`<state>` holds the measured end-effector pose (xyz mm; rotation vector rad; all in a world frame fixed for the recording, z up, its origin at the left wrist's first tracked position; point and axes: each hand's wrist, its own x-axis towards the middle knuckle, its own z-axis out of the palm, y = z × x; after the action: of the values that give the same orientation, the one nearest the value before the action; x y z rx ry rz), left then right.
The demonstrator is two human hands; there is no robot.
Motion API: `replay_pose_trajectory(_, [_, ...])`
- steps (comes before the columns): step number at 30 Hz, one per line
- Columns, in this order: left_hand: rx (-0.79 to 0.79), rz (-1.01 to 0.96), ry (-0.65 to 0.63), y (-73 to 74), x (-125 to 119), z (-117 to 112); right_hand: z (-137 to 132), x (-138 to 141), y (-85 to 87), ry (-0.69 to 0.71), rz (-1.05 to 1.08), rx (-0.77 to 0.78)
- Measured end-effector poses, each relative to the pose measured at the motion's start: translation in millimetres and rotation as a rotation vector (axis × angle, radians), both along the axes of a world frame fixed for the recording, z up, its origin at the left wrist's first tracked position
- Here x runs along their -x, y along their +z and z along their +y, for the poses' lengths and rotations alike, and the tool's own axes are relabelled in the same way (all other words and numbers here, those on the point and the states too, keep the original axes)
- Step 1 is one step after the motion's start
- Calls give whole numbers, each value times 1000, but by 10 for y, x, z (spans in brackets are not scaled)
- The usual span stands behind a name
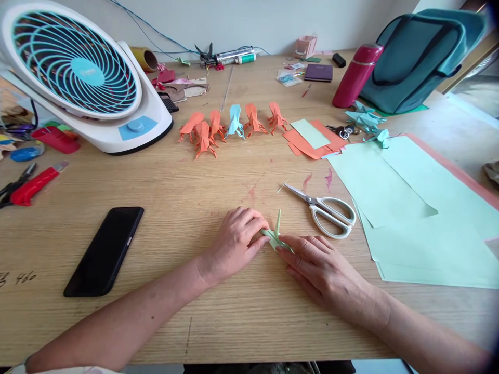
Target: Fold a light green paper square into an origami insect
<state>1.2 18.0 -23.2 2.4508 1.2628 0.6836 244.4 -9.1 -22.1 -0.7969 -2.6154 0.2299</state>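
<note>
A small folded piece of light green paper (275, 240) is held low over the table between my two hands, one thin folded strip of it pointing up. My left hand (238, 240) pinches its left side between thumb and fingers. On the other side, the fingers of my right hand (317, 262) are closed on its right end. White-handled scissors (325, 208) lie just beyond my right hand, blades toward the upper left. Farther back stands a row of folded orange paper insects (202, 137) with one blue paper insect (235, 120) among them.
Green paper sheets (432, 239) cover the right side. Orange paper pieces (315, 143), keys (343, 131) and blue folded figures (364, 118) lie behind. A phone (104, 252), red-handled cutter (35, 186) and white fan (132, 122) are at left. A pink bottle (356, 75) stands by a teal bag (413, 65).
</note>
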Motion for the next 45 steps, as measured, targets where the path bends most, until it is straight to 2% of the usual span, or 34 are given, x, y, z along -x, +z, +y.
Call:
replay_pose_trajectory(13, [29, 173, -56, 115, 30, 159, 29, 29, 7, 14, 2, -36])
replay_pose_trajectory(18, [160, 252, -107, 210, -16, 285, 35, 49, 21, 11, 12, -2])
replay_pose_trajectory(22, [289, 237, -123, 275, -47, 395, 59, 49, 34, 38, -7, -9])
replay_pose_trajectory(30, [406, 133, -105, 297, -55, 469, 172, 3, 99, 140, -92, -41])
replay_pose_trajectory(37, [513, 42, -120, 300, -15, 487, 165, -10, 18, 134, -61, -76])
replay_pose_trajectory(45, [467, 140, -46, 333, -131, 417, 173, 3, 52, 130, -57, -76])
